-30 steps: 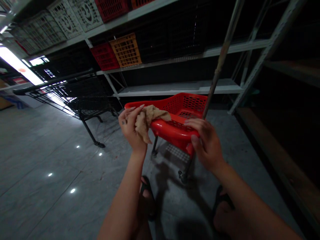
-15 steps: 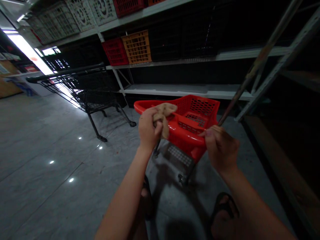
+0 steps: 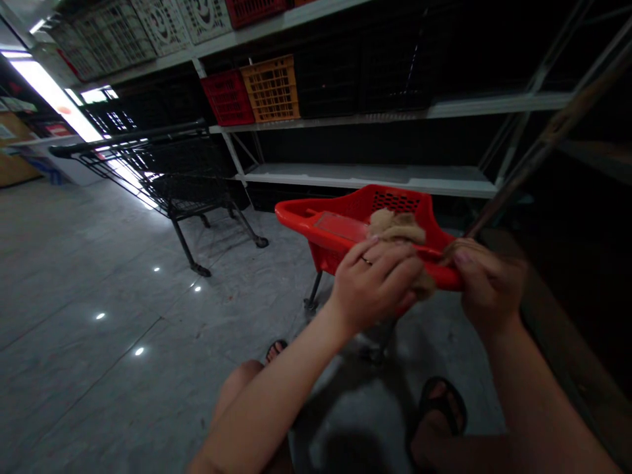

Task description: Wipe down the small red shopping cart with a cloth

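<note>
A small red plastic shopping cart (image 3: 340, 227) with a perforated basket stands on the floor in front of me. My left hand (image 3: 378, 280) is closed on a tan cloth (image 3: 397, 227), pressing it over the middle of the cart's handle bar; the cloth bunches up on both sides of the bar. At the handle's right end, my right hand (image 3: 488, 280) is closed around the lower part of a long, worn pole (image 3: 538, 151), which slants up to the right. That hand also lies against the handle; its fingertips are partly hidden.
A black shopping cart (image 3: 172, 178) stands to the left. Behind runs a white metal shelf rack (image 3: 365, 178) with a red crate (image 3: 228, 99), a yellow crate (image 3: 270, 89) and white crates (image 3: 103, 43). My sandalled foot (image 3: 442, 405) is below on the grey floor (image 3: 99, 368).
My left hand has slid the cloth rightward along the handle. My right hand has shifted right, and the pole leans further over. The red cart has turned and moved slightly right.
</note>
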Demonstrator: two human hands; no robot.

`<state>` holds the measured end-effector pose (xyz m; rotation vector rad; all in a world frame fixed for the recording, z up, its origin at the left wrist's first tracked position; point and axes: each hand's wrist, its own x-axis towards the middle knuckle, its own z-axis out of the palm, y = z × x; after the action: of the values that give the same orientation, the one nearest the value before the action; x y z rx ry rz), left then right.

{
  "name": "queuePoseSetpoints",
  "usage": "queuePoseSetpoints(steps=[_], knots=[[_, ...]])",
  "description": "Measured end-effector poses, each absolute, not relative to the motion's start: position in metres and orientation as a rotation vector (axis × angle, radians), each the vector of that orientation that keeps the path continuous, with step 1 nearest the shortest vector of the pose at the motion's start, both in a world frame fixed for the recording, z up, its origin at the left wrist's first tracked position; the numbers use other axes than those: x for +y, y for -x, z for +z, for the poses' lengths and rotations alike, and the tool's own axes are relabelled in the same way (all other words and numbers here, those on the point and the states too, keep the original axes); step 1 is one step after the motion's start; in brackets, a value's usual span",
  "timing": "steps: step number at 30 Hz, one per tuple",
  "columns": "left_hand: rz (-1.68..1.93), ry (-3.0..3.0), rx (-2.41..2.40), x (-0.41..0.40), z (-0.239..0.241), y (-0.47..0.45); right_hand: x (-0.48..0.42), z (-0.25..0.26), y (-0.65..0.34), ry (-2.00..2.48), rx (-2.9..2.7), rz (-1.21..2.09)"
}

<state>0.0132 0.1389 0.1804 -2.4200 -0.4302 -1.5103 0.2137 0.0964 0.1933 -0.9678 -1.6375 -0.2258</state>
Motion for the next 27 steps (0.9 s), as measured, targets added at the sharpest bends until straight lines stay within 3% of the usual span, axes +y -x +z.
queuePoseSetpoints(steps=[7,10,14,18,22,27], knots=[[-2.011,2.019,-1.202,0.219,0.176,0.062,0.084,0.187,-0.263,1.208,-1.436,-0.091],[-1.978,2.103,-1.160,0.209,0.177,0.048,0.070,0.211,-0.251,1.440,-1.457,-0.261],[-1.821,2.211,-0.811,0.171,0.175,0.002,0.069,0.242,-0.198,1.395,-1.552,-0.451],[-1.629,2.293,-0.548,0.158,0.175,-0.011,0.087,0.238,-0.170,1.557,-1.660,-0.539],[-1.648,2.305,-0.715,0.177,0.176,0.010,0.095,0.224,-0.189,1.764,-1.689,-0.644],[-1.846,2.222,-0.961,0.200,0.177,0.036,0.095,0.224,-0.210,1.654,-1.756,-0.716]])
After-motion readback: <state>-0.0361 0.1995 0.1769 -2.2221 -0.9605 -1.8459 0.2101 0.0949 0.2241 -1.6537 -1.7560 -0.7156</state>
